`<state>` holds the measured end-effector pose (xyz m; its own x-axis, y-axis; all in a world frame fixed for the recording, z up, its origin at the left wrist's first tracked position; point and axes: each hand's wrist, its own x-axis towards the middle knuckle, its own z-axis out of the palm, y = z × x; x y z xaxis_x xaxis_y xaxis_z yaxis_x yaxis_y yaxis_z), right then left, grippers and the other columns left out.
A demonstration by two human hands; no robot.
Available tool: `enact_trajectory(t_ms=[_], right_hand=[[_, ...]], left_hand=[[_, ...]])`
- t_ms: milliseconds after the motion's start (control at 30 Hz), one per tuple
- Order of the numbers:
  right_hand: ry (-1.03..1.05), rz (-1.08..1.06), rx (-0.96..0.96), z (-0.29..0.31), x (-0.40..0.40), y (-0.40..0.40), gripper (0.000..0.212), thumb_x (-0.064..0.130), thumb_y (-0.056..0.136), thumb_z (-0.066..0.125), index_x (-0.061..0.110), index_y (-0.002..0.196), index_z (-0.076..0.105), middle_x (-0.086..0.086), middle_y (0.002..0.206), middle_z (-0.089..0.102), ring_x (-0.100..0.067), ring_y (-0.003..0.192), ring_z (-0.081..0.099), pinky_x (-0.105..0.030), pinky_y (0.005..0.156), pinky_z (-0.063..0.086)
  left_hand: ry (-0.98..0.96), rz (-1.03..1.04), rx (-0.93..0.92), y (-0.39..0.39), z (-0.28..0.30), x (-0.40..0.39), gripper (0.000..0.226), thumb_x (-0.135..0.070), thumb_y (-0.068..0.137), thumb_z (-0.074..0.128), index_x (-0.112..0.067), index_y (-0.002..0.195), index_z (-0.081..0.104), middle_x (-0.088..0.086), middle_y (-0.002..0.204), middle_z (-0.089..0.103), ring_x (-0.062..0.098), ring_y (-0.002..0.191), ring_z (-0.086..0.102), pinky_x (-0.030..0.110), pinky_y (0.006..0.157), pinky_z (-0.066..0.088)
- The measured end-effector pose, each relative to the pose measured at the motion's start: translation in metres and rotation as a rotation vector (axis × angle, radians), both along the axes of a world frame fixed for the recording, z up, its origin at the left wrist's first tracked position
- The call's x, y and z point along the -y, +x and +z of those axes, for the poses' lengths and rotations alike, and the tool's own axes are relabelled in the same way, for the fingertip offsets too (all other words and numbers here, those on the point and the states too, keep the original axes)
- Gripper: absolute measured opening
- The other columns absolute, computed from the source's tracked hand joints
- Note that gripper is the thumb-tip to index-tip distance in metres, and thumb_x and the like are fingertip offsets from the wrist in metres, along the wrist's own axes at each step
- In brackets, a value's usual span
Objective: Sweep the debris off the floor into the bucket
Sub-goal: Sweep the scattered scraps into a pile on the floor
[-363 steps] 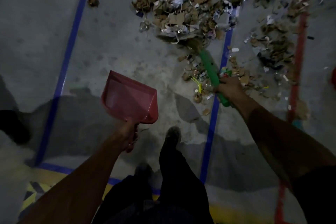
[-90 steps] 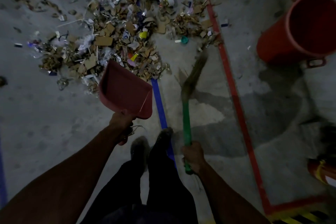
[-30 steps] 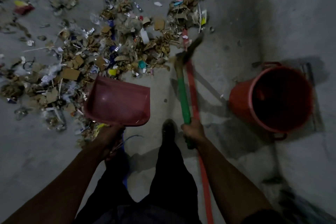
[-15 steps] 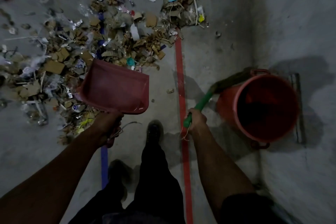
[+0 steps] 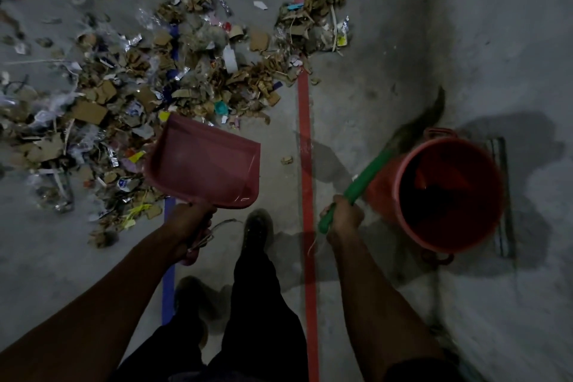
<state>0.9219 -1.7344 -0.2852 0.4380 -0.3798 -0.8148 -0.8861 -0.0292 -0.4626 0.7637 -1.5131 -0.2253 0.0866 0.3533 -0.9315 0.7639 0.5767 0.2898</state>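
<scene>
Head view is showing both arms reaching out low over the legs. Left hand (image 5: 189, 223) is gripping the handle of the pink dustpan (image 5: 204, 161), fingers curled tight round it, the pan hanging empty just above the near edge of the debris (image 5: 148, 77). Right hand (image 5: 342, 215) is wrapping the green shaft of the broom (image 5: 369, 170), whose bristles are angling out along the far side of the red bucket (image 5: 446, 192), apparently touching its wall. The bucket is standing upright to the right of the red floor line (image 5: 305, 121), well apart from the pile. For a good step, I'd say the bucket is wanting to come in beside the pile, then the pan lip needs pressing flat to the concrete before short broom strokes are feeding scraps in.
</scene>
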Motion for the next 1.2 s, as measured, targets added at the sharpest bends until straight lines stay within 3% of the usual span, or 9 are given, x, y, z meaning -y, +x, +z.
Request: enact_trajectory(t_ms=[67,133,200,333,433,600,833,1000,1200], right_hand=[[0.004,-0.024,-0.029,-0.008,0.003,0.026,0.016,0.0,0.089,0.057,0.006,0.077,0.048,-0.011,0.067,0.05,-0.017,0.043,0.048,-0.024,0.042,0.041],[-0.063,0.139,-0.036,-0.017,0.007,0.045,0.005,0.0,0.088,0.058,0.001,0.089,0.053,-0.01,0.066,0.052,-0.011,0.031,0.047,-0.014,0.032,0.034],[-0.151,0.379,-0.055,-0.026,0.0,0.058,0.015,0.001,0.086,0.058,-0.001,0.101,0.055,-0.011,0.069,0.057,-0.011,0.035,0.053,-0.014,0.031,0.036],[-0.247,0.771,-0.089,-0.036,-0.027,0.073,0.026,0.007,0.088,0.059,0.0,0.112,0.053,-0.014,0.093,0.063,-0.03,0.082,0.067,-0.038,0.07,0.059],[-0.206,0.957,-0.048,-0.02,-0.035,0.063,0.021,0.008,0.086,0.059,0.007,0.107,0.056,-0.014,0.089,0.064,-0.03,0.079,0.066,-0.041,0.072,0.058],[-0.02,0.65,0.042,0.025,-0.023,-0.022,0.007,0.007,0.084,0.059,0.006,0.09,0.063,-0.013,0.067,0.059,-0.02,0.046,0.055,-0.027,0.043,0.044],[0.043,0.061,-0.195,0.06,0.013,-0.125,0.015,0.0,0.088,0.058,0.003,0.074,0.056,-0.011,0.054,0.048,-0.018,0.037,0.045,-0.022,0.037,0.038],[0.038,0.379,-0.223,0.05,0.001,-0.152,0.014,0.001,0.087,0.063,-0.004,0.098,0.059,-0.013,0.064,0.052,-0.023,0.051,0.049,-0.025,0.043,0.039],[0.101,0.6,-0.104,0.072,0.017,-0.193,0.005,0.002,0.088,0.054,0.005,0.089,0.057,-0.005,0.052,0.048,-0.015,0.037,0.046,-0.022,0.039,0.038]], left_hand=[[0.001,0.004,-0.004,-0.003,-0.005,0.002,0.02,-0.01,0.091,0.059,-0.008,0.073,0.052,0.01,0.065,0.049,0.021,0.053,0.043,0.026,0.051,0.036],[-0.003,0.016,0.002,-0.007,-0.01,0.003,0.021,-0.009,0.09,0.059,-0.007,0.07,0.051,0.008,0.056,0.047,0.019,0.044,0.042,0.024,0.043,0.035],[-0.014,0.032,0.005,-0.01,-0.015,0.003,0.022,-0.007,0.089,0.059,-0.006,0.068,0.051,0.007,0.048,0.044,0.017,0.035,0.038,0.022,0.038,0.033],[-0.017,0.032,-0.002,-0.014,-0.022,0.003,0.026,-0.006,0.089,0.058,-0.007,0.065,0.049,0.004,0.042,0.041,0.015,0.031,0.034,0.018,0.038,0.031],[-0.023,0.016,-0.007,-0.016,-0.02,0.001,0.029,-0.007,0.09,0.057,-0.007,0.064,0.046,0.005,0.042,0.042,0.016,0.03,0.036,0.019,0.036,0.031],[-0.011,0.007,-0.003,-0.025,-0.011,-0.007,0.03,-0.008,0.091,0.057,-0.01,0.064,0.044,0.007,0.051,0.038,0.014,0.036,0.033,0.02,0.042,0.029],[-0.003,-0.042,0.003,-0.057,0.006,-0.013,0.026,-0.013,0.091,0.059,-0.006,0.068,0.049,0.01,0.058,0.044,0.019,0.043,0.038,0.023,0.044,0.033],[-0.004,-0.068,0.043,-0.087,0.01,-0.01,0.025,-0.009,0.09,0.058,-0.007,0.068,0.049,0.009,0.054,0.042,0.017,0.04,0.035,0.023,0.043,0.031],[0.043,-0.104,0.08,-0.133,0.02,-0.009,0.021,-0.009,0.093,0.057,-0.005,0.073,0.049,0.011,0.065,0.044,0.02,0.051,0.039,0.025,0.047,0.035]])
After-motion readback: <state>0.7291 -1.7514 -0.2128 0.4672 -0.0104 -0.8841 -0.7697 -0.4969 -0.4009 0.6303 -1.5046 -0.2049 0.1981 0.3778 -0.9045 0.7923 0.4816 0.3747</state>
